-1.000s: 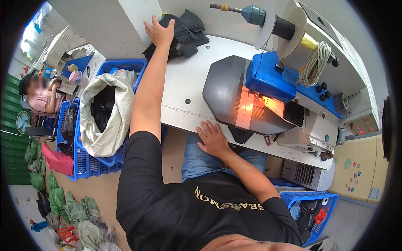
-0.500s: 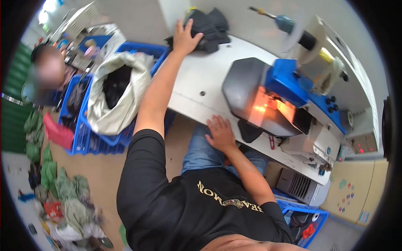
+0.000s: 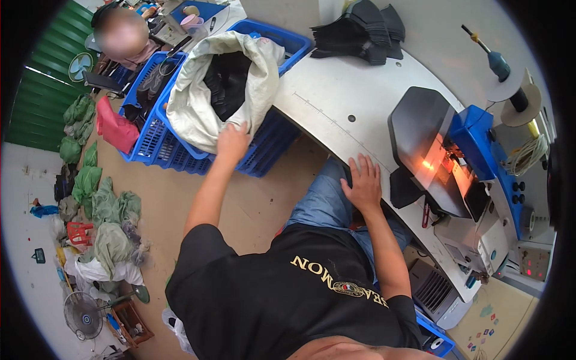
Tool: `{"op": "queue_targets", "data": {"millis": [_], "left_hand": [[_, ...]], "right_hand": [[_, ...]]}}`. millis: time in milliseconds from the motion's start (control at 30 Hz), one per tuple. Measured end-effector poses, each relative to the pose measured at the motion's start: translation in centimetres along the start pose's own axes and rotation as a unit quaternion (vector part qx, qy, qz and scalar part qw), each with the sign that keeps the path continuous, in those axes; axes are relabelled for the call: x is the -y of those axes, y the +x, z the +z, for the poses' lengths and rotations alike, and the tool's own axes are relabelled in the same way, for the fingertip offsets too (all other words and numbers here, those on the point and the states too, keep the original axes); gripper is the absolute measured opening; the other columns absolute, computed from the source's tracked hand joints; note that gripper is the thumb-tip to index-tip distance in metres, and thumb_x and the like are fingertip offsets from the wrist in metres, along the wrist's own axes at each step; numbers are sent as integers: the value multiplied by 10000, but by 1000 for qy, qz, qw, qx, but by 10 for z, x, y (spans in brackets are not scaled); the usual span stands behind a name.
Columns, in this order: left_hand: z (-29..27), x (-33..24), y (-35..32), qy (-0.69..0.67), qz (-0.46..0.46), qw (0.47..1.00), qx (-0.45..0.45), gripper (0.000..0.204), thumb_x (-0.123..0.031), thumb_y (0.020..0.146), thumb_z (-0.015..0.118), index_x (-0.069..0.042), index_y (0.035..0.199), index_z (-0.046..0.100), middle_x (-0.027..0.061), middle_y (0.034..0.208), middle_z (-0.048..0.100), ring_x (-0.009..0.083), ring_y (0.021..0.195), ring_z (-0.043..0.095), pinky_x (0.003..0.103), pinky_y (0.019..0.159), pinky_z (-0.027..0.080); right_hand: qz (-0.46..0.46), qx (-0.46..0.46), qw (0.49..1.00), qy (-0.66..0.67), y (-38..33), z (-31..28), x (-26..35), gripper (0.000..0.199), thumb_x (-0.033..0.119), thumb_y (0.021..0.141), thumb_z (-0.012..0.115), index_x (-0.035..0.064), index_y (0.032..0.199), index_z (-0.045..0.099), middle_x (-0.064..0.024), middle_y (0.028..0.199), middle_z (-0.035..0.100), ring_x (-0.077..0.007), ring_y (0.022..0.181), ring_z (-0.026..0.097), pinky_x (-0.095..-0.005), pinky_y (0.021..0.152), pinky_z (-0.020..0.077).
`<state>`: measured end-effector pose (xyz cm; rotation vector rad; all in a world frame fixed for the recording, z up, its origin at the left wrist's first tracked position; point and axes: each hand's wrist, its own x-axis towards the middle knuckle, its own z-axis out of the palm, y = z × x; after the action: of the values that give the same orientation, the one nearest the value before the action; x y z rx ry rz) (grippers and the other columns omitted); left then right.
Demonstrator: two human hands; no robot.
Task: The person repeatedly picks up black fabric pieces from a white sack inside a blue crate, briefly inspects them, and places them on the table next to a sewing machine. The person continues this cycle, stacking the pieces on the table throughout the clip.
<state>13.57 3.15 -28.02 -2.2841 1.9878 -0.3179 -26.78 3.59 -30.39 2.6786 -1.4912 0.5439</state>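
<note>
My left hand point(image 3: 233, 141) reaches down to the rim of a white sack point(image 3: 192, 108) that stands open in a blue crate point(image 3: 264, 144). Its fingers touch the sack's cloth edge, and I cannot tell whether they grip it. Black pieces point(image 3: 225, 81) fill the sack. My right hand point(image 3: 362, 183) lies flat, fingers spread, on the near edge of the white worktable point(image 3: 336, 108), just left of a black and blue machine point(image 3: 429, 150) with an orange glow. A stack of black pieces point(image 3: 360, 30) lies at the table's far end.
A second blue crate point(image 3: 147, 102) stands left of the sack, and a person point(image 3: 123, 36) sits beyond it. Green bags point(image 3: 102, 198) and a fan point(image 3: 84, 312) lie on the floor at the left. Spools point(image 3: 510, 96) and a control box point(image 3: 534, 264) sit at the right.
My left hand has left the stack of black pieces on the table and swung down to the sack in the crate. The view has turned left. My right hand stays at the table edge.
</note>
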Motion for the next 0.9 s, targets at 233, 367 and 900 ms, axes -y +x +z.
{"op": "queue_targets", "data": {"millis": [233,367,900], "left_hand": [[3,56,82,-470,-32,882,-10,355,-273,918,503,42,820,636,152,707,648,251,593,634,374,564,508],[39,134,132,-499,-254,828,-25,479,-409,856,591,58,930,670,196,872,679,275,777,657,370,710,518],[25,149,207,-207,-325,919,-89,687,-478,793,659,-62,1319,510,225,1293,557,391,1174,547,450,997,430]], "right_hand": [[2,1,1000,-2,-3,-3,-6,630,333,747,705,105,1302,515,-145,1380,436,-322,1317,383,-544,1070,312],[-10,-3,1000,17,3,-4,3,622,325,746,705,103,1296,517,-144,1377,440,-322,1313,386,-541,1069,311],[-2,12,1000,2,3,0,-1,624,325,744,703,114,1301,516,-139,1367,440,-319,1303,392,-538,1056,326]]}}
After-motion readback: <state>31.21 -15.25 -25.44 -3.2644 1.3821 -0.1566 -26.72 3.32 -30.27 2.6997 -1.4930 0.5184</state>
